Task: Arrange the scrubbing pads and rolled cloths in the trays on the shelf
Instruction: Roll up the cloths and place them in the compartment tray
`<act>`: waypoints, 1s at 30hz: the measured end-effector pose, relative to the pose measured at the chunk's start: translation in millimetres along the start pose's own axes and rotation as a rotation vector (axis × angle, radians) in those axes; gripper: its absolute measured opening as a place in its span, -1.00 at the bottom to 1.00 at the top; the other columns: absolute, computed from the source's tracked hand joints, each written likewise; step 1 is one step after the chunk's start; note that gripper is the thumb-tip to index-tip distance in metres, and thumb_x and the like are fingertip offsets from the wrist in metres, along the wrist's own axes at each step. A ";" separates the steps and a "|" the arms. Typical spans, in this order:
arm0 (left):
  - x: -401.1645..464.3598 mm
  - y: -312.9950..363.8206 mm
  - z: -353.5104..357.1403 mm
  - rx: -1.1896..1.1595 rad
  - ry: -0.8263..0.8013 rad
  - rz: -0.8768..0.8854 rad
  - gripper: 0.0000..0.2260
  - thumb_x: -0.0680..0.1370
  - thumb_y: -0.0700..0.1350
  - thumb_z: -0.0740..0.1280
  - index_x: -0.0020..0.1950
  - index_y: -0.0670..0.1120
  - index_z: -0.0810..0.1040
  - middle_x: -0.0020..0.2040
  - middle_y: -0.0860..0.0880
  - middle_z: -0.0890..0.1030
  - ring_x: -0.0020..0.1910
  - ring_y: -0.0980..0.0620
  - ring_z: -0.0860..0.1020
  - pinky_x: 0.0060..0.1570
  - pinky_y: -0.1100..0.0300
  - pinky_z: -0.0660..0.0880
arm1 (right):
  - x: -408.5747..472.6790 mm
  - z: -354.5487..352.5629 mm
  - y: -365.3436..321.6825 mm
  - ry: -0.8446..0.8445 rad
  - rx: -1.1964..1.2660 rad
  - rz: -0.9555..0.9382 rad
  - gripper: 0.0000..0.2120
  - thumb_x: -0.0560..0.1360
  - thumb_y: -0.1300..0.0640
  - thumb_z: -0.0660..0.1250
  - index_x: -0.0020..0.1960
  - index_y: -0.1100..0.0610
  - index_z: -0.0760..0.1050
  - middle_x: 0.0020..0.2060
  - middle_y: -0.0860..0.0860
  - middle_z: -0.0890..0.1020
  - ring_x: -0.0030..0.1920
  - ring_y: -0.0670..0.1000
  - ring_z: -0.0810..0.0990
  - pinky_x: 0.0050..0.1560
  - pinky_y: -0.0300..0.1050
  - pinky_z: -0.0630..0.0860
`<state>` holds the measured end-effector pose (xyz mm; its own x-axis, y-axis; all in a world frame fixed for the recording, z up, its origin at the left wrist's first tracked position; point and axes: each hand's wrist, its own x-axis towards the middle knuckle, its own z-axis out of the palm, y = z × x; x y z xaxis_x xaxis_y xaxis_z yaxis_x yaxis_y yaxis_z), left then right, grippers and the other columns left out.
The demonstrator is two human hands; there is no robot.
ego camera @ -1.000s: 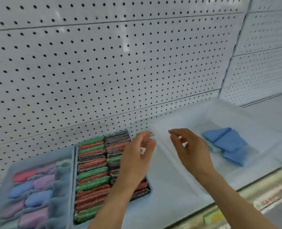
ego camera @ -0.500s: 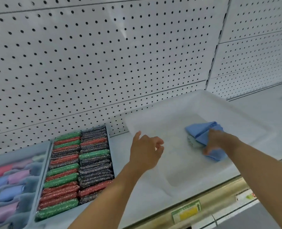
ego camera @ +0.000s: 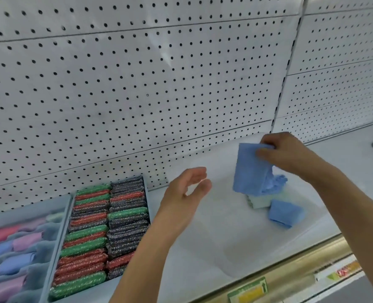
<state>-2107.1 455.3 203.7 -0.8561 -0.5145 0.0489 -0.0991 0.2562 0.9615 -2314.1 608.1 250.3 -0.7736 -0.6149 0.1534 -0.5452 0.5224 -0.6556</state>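
Head view shows the right hand (ego camera: 290, 156) pinching a blue cloth (ego camera: 250, 169) by its top edge so it hangs above the white tray (ego camera: 235, 254) — likely to roll it — while the left hand (ego camera: 185, 193) waits near, fingers apart, holding nothing.

White shelf (ego camera: 182, 278) bears three trays (ego camera: 242, 254) side by side

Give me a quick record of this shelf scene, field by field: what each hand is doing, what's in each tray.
left hand: open, empty, over white tray
right hand: pinches blue cloth, lifted and hanging
white tray: another blue cloth, a pale pad
middle tray: two rows of green, red, dark scrubbing pads
grey tray: rolled cloths, pink, purple, blue
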 end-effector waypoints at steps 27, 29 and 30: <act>-99.8 -20.1 -180.9 0.093 0.578 0.074 -0.51 0.59 0.21 0.13 -0.34 -0.15 0.38 -0.46 0.01 0.33 -0.46 0.06 0.28 -0.39 0.17 0.25 | -68.3 158.4 -253.8 -0.040 0.901 -0.251 -0.85 0.47 0.18 0.42 -0.10 0.28 0.57 -0.25 0.19 0.62 -0.27 -0.01 0.55 -0.29 -0.15 0.44; -106.8 -12.1 -193.9 -0.063 0.521 -0.068 -0.39 0.60 0.27 0.02 -0.34 -0.16 0.52 -0.50 -0.05 0.47 -0.52 0.02 0.38 -0.47 0.20 0.31 | -68.9 165.1 -258.5 -0.034 0.861 -0.309 -0.77 0.46 0.15 0.45 -0.12 0.34 0.54 -0.22 0.35 0.54 -0.29 0.02 0.44 -0.26 -0.07 0.34; -108.2 -6.7 -198.7 -0.150 0.411 -0.163 -0.31 0.57 0.33 -0.05 -0.32 -0.17 0.57 -0.48 -0.10 0.55 -0.54 -0.01 0.44 -0.52 0.23 0.34 | -70.4 168.3 -261.0 -0.039 0.833 -0.348 -0.78 0.45 0.16 0.45 -0.14 0.33 0.53 -0.26 0.35 0.51 -0.30 0.01 0.39 -0.27 -0.08 0.30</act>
<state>-1913.1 346.7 245.7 -0.5600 -0.8278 -0.0323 -0.1156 0.0394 0.9925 -2063.0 415.6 286.1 -0.5888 -0.6858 0.4277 -0.3242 -0.2842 -0.9023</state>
